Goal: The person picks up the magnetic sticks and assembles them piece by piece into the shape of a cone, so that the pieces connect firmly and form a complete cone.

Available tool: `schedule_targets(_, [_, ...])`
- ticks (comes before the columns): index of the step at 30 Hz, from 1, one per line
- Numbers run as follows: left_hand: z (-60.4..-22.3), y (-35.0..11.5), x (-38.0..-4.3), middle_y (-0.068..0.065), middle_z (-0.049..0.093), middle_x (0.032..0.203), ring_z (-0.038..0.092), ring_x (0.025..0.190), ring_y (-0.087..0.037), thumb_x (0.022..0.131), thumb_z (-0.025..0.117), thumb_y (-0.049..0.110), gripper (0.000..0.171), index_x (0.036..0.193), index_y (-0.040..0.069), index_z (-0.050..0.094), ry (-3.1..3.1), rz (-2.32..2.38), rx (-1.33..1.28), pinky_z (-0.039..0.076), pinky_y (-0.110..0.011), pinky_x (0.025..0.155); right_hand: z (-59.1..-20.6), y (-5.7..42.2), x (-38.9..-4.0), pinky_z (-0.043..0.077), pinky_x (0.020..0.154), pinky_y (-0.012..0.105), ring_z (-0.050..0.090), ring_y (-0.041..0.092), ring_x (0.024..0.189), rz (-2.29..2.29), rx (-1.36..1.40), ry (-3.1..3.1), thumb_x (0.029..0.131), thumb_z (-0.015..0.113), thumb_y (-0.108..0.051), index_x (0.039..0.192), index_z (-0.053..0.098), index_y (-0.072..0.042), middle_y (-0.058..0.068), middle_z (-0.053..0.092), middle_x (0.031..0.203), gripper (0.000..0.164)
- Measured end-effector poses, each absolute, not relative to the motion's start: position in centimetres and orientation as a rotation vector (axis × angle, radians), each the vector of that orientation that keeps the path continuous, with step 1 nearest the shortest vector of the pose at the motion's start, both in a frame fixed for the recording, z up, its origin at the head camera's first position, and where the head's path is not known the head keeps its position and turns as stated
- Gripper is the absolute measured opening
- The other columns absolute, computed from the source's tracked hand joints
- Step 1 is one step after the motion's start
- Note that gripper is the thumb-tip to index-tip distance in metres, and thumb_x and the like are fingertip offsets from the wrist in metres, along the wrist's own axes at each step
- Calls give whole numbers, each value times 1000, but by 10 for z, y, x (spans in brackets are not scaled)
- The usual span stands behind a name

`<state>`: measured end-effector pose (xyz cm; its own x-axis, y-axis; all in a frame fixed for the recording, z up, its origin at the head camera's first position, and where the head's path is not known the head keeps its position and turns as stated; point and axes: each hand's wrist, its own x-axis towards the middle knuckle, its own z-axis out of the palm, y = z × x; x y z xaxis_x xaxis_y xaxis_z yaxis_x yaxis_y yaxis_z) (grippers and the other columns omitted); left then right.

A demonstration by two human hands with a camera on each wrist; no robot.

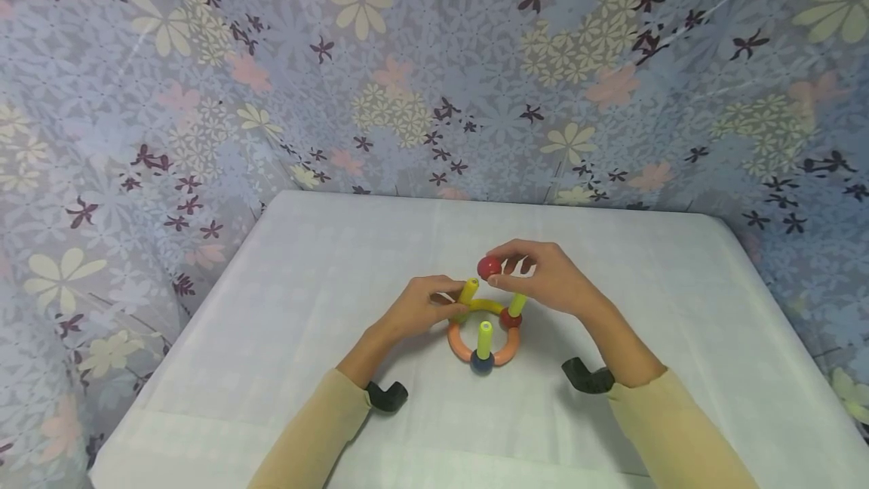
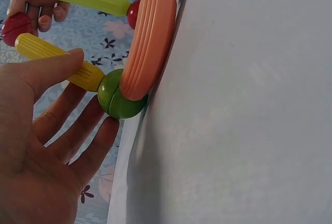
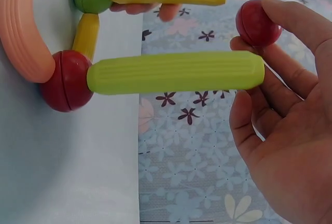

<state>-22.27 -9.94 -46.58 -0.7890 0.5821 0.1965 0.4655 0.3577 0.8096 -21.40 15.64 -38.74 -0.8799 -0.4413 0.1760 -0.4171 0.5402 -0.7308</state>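
A toy ring of curved orange rods (image 1: 458, 342) and a curved yellow rod (image 1: 489, 305), joined by balls, lies on the table. My left hand (image 1: 419, 306) pinches the upright yellow rod (image 2: 85, 73) above its green ball (image 2: 120, 97). A loose red ball (image 1: 489, 268) is held between thumb and fingertips of my right hand (image 1: 551, 275), just above and beside that rod's top. Two lime rods stand on the ring: one (image 1: 485, 339) on a dark blue ball (image 1: 482, 363), the other (image 3: 174, 72) on a red ball (image 3: 66, 81), close by my right fingers.
A white cloth covers the table (image 1: 366, 247), and a floral curtain (image 1: 434, 81) hangs behind and beside it. Black curved pieces (image 1: 387, 397) stick out at both wrists, low over the cloth. Beige sleeves (image 1: 679, 429) cover both forearms.
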Motion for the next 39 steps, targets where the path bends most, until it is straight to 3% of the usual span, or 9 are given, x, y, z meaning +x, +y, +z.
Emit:
schedule_targets(5, [-467,-99,-223,10,66,103,61,97,-6,87,73,21,38,124,17,66,2489,1415,989,52,-26,83,-388,154,-210,48,78,43,56,18,90,-1284,-830,2724,81,75,-47,111,68,-29,-11,64,96,36])
schedule_targets(19, [-464,-98,-222,6,66,104,62,96,-7,87,73,15,34,121,12,67,2528,1366,1069,53,-29,82,-389,149,-206,50,69,38,55,27,92,-1252,-840,2689,79,76,-47,113,66,-31,-9,63,98,39])
schedule_targets(28, [-463,-98,-221,8,66,103,61,96,-6,86,74,15,36,121,12,67,2523,1372,1029,52,-28,83,-394,162,-206,47,81,42,55,19,97,-1287,-853,2694,79,77,-46,117,64,-28,-13,63,107,44])
schedule_targets(36, [-465,-98,-222,8,66,103,61,96,-6,86,74,14,37,121,12,67,2513,1388,1019,52,-26,82,-404,179,-203,48,81,41,54,12,93,-1272,-790,2723,79,78,-41,117,63,-30,-13,62,105,42])
schedule_targets(39, [-466,-98,-222,7,66,103,61,96,-7,85,74,14,37,121,11,67,2506,1397,1024,52,-26,82,-410,185,-204,49,80,41,56,17,94,-1246,-781,2702,81,78,-34,117,64,-29,-12,63,106,39])
